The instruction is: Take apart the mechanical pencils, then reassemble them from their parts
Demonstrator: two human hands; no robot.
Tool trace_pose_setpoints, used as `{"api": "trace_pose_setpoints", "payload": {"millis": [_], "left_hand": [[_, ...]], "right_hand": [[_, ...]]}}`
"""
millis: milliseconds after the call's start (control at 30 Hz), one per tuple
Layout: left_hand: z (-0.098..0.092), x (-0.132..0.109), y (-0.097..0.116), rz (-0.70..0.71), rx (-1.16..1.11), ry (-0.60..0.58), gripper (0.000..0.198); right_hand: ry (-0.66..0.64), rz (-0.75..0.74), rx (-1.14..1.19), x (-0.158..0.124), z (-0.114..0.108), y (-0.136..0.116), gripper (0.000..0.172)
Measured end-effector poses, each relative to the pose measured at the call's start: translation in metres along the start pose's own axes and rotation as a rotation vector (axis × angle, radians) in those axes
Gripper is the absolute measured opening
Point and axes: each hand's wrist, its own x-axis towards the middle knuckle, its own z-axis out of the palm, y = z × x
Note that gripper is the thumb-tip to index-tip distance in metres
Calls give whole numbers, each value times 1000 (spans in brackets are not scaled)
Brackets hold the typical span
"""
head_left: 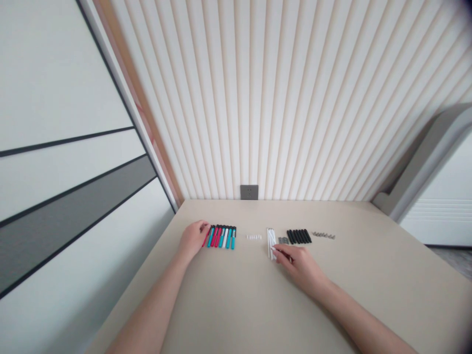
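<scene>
My left hand is at the left end of a row of pen barrels in red, teal and white with black ends. Its fingers are closed at the black end of the outermost red pen barrel. On the right, a bundle of thin white pen refills lies lengthwise on the table. My right hand pinches at the near part of this bundle, thumb and forefinger together. Its fingers partly cover the refills' lower ends.
Small white pieces lie between barrels and refills. Right of the refills are small grey pieces, black tubes and a row of small metallic pieces. The beige table meets a ribbed wall with a socket.
</scene>
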Motion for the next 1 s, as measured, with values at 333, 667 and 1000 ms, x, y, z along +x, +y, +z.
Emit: {"api": "trace_pose_setpoints", "payload": {"millis": [333, 667, 1000], "left_hand": [[2, -1, 4, 43, 46, 122, 30], [18, -50, 83, 438, -295, 61, 20], [41, -80, 123, 337, -717, -396, 22]], "right_hand": [[-34, -19, -38, -1, 0, 0, 37], [42, -44, 86, -2, 5, -7, 34], [257, -33, 226, 6, 37, -18, 32]]}}
